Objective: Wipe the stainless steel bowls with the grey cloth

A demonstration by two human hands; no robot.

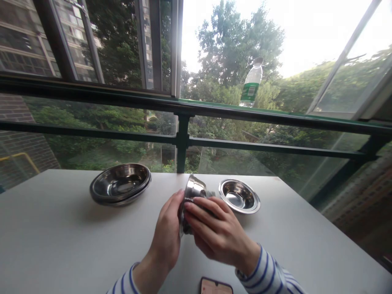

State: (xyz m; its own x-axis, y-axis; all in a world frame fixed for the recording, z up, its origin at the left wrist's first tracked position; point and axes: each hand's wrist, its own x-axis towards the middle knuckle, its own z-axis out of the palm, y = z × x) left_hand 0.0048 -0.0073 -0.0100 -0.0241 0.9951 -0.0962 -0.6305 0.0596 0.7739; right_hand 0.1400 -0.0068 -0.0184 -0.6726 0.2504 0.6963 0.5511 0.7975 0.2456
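Note:
My left hand [167, 234] grips the rim of a small steel bowl [193, 188], which is tipped on edge above the white table [61, 237]. My right hand [214, 232] lies across the bowl's outer side, its fingers pressing a dark scrubbing pad [204, 199] against the metal. Another small steel bowl [239, 196] sits upright on the table just to the right of my hands. A stack of larger steel bowls [120, 188] rests to the left, apart from both hands.
A phone [216, 286] lies at the table's near edge between my striped sleeves. A plastic water bottle [252, 83] stands on the green railing [275, 118] behind the table. Open windows and trees fill the background.

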